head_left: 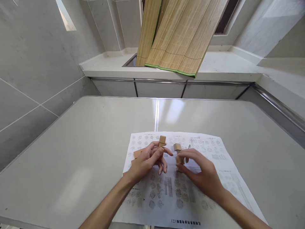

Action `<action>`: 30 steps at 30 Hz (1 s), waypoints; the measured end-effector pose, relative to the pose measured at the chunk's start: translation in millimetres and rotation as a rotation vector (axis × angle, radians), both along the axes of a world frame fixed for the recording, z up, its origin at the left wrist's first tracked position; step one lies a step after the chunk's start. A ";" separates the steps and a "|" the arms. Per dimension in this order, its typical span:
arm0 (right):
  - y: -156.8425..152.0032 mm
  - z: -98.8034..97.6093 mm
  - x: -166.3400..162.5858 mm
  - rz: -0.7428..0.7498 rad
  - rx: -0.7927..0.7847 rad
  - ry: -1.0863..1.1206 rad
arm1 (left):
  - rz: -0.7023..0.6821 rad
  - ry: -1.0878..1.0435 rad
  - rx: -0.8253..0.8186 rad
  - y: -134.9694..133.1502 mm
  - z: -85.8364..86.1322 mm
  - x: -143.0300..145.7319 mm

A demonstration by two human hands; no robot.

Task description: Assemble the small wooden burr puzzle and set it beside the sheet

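My left hand (145, 163) pinches a wooden block (162, 141) at its fingertips; my right hand (202, 173) grips another wooden piece (178, 153) between thumb and fingers, over the printed sheet (214, 152) beneath both.

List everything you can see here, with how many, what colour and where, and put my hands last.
wooden pieces: several, light tan, in both hands and on the sheet by the left hand
printed sheet: one, white with grey diagrams, under the hands
table: one, pale grey, foreground
bamboo mats: two, straw with green edge, leaning on the counter
counter: one, white, behind the table
left hand: holds a wooden piece
right hand: holds a wooden piece
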State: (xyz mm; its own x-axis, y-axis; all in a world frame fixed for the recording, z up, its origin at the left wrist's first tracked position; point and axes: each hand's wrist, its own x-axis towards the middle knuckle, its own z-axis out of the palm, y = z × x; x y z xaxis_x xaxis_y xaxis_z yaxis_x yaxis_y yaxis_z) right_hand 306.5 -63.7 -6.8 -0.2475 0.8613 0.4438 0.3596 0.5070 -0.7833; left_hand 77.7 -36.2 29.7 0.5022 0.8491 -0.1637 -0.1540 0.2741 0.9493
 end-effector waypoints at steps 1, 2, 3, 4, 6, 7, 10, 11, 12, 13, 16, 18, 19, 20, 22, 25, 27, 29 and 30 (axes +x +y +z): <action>0.6 1.9 2.5 -0.030 -0.106 0.088 | -0.003 -0.013 -0.006 -0.8 0.0 0.4; 1.4 3.7 4.7 -0.046 -0.222 0.172 | -0.011 -0.024 -0.014 -1.6 -0.1 0.8; 2.4 5.2 6.7 -0.048 -0.336 0.246 | -0.020 -0.034 -0.024 -2.5 -0.2 1.4; 3.5 6.1 8.4 -0.036 -0.438 0.307 | -0.030 -0.045 -0.036 -3.5 -0.4 2.1; 5.7 6.2 10.9 0.008 -0.575 0.397 | -0.056 -0.068 -0.065 -5.0 -0.7 3.7; 6.6 5.4 11.8 0.034 -0.610 0.430 | -0.070 -0.077 -0.081 -5.7 -0.9 4.5; 8.4 2.1 14.1 0.124 -0.635 0.487 | -0.108 -0.081 -0.118 -7.4 -2.3 6.8; 8.7 1.3 14.9 0.160 -0.638 0.490 | -0.115 -0.077 -0.123 -8.2 -3.2 7.4; 8.8 0.8 15.7 0.194 -0.643 0.488 | -0.119 -0.070 -0.125 -9.1 -4.2 8.0; 8.8 0.7 16.3 0.224 -0.649 0.485 | -0.122 -0.061 -0.124 -10.3 -5.2 8.4; 8.9 1.9 17.4 0.280 -0.678 0.475 | -0.146 -0.024 -0.114 -14.3 -6.7 9.6; 9.0 2.6 17.4 0.280 -0.680 0.473 | -0.172 -0.007 -0.102 -16.8 -6.7 10.1; 9.1 2.6 17.2 0.275 -0.678 0.469 | -0.188 -0.004 -0.095 -17.7 -6.8 10.2; 9.2 2.3 17.2 0.271 -0.679 0.464 | -0.203 -0.001 -0.088 -18.3 -7.2 10.4; 9.2 1.6 17.2 0.259 -0.694 0.448 | -0.224 0.005 -0.076 -19.0 -9.1 10.7; 8.5 2.5 17.2 0.226 -0.704 0.412 | -0.221 0.014 -0.061 -18.9 -13.0 11.5; 7.6 5.4 16.4 0.212 -0.710 0.387 | -0.206 0.019 -0.050 -18.6 -14.1 11.9; 6.9 9.3 15.2 0.215 -0.729 0.387 | -0.192 0.033 -0.035 -18.1 -13.3 12.1; 6.7 11.0 14.6 0.214 -0.735 0.395 | -0.186 0.042 -0.026 -17.9 -12.3 12.1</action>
State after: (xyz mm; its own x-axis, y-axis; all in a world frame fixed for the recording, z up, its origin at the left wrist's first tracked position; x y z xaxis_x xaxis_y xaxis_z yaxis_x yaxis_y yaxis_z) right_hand 321.0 -57.0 4.2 -0.3826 0.9160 -0.1205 -0.0542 -0.1524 -0.9868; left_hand 89.9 -54.1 17.4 0.6427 0.7371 -0.2086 -0.0587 0.3189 0.9460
